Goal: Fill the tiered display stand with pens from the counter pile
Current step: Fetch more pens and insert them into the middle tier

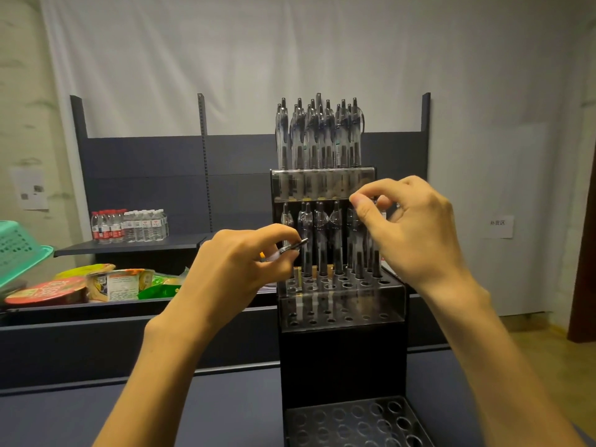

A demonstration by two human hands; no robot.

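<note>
The black tiered pen stand (342,359) holds pens on its top and middle tiers. The right hand (416,233) pinches a middle-tier pen (358,240); the left hand (235,262) grips a loose pen (292,247). A wall sign (497,223) reads "补货区".

**Clear plastic, dark matt panels**

The tiered display stand (342,304) pairs glossy clear plastic shelves with a matt black body. The pens (317,140) have see-through plastic barrels, and the one in the left hand (238,269) shows a shiny metal tip. The counter (225,411) looks smooth and matt — dark blue-grey. Behind, the water bottles (129,225) are clear plastic, the basket (19,250) pale green perforated plastic, the backdrop (225,59) white creased cloth.
</note>
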